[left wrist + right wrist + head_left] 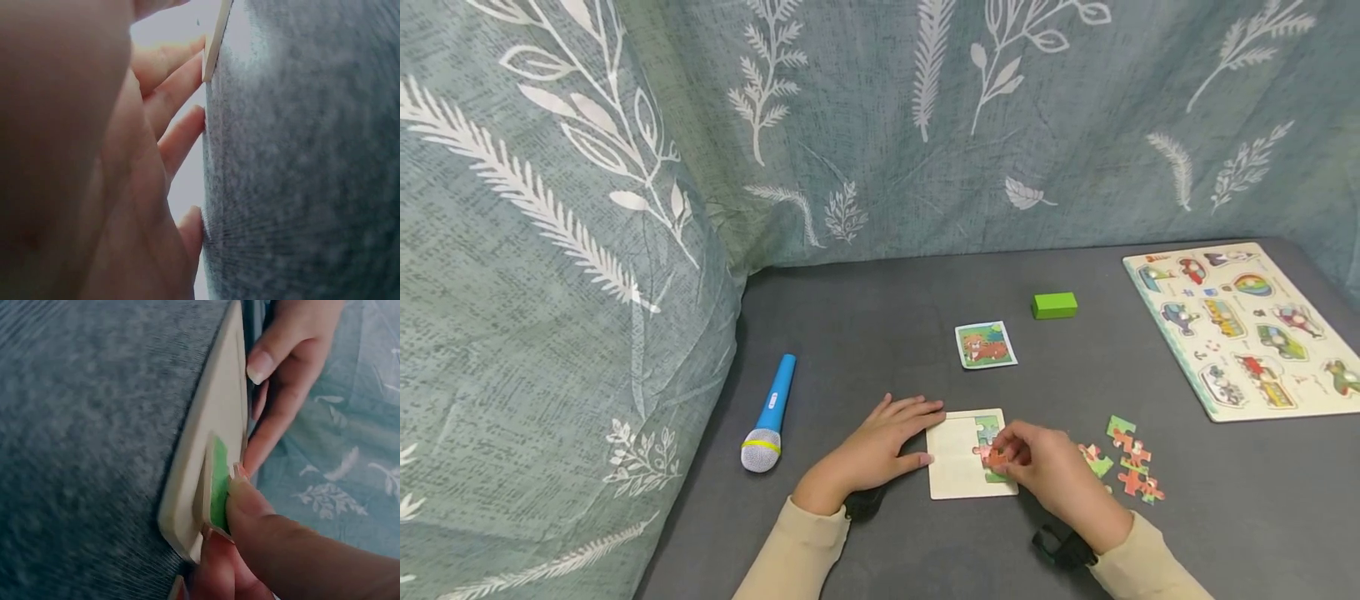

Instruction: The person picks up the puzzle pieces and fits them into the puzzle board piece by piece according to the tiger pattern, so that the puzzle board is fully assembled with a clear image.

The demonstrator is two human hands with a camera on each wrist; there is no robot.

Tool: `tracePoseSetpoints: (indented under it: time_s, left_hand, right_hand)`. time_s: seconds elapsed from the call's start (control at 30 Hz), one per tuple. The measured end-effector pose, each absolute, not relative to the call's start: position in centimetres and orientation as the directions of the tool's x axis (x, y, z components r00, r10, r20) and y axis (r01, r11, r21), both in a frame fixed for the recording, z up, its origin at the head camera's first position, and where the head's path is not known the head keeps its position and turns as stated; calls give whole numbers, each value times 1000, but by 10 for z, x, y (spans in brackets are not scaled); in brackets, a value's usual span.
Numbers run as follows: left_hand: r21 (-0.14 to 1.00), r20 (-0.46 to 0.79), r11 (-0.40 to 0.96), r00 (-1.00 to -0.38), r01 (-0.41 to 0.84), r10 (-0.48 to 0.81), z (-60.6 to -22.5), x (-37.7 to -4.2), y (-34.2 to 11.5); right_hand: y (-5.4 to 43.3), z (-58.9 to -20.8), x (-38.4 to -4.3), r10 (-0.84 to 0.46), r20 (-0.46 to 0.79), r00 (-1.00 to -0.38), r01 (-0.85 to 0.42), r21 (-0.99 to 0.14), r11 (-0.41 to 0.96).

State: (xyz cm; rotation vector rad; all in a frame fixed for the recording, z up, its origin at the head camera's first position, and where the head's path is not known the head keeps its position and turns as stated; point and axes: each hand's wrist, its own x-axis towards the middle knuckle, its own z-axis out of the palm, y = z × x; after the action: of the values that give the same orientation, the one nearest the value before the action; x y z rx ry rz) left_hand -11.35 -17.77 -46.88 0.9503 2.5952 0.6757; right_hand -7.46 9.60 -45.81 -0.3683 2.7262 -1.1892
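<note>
A square cream puzzle tray lies on the dark table, with several green and orange jigsaw pieces along its right side. My left hand lies with fingers spread at the tray's left edge, thumb and fingertips touching it. In the left wrist view, the fingers reach the tray's corner. Between thumb and fingers, my right hand pinches a puzzle piece with a green face, tilted at the tray's lower right. The fingers partly hide this piece.
Loose jigsaw pieces lie right of the right hand. Behind the tray are a bear picture card and a green block. A toy microphone lies left; a vehicle puzzle board lies far right. A patterned curtain hangs behind.
</note>
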Motion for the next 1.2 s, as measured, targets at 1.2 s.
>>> tracePoseSetpoints:
  time_s: [1.2]
  left_hand:
    - [88,-116,713,-704,695,700,-466,-91,-139]
  right_hand:
    - [82,-461,-25,-543,192,-818,-556,-15,831]
